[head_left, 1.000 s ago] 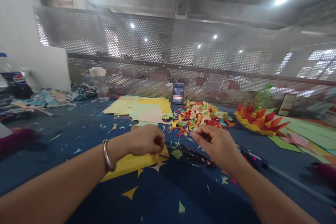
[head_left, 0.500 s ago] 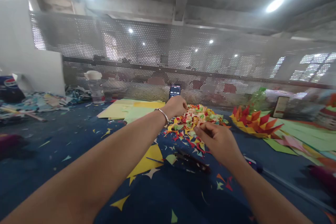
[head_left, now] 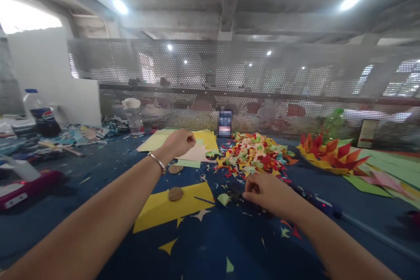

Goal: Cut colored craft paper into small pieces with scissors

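My left hand (head_left: 180, 143) hovers over a stack of pale and yellow paper sheets (head_left: 157, 139), its fingers curled together. Whether anything is inside them is hidden. My right hand (head_left: 267, 192) is closed with thumb and forefinger pinched, just beside and partly over dark scissors (head_left: 235, 193) on the blue table. I cannot tell whether it grips them. Close to the scissors lies a small pale green paper piece (head_left: 223, 199). A yellow paper strip (head_left: 157, 210) with a round brown disc (head_left: 175, 193) on it rests nearer me, and another brown disc (head_left: 175, 169) sits behind it.
Behind my right hand spreads a heap of coloured paper scraps (head_left: 259, 153). A phone (head_left: 225, 123) stands behind it, against a perforated metal screen (head_left: 183, 78). Folded orange-red paper (head_left: 331, 155) is to the right; a plastic cup (head_left: 134, 116) and cola bottle (head_left: 44, 116) stand left.
My left hand has moved left, from above the scrap heap to above the paper sheets. My right hand has come lower and nearer, beside the scissors. The view has shifted slightly.
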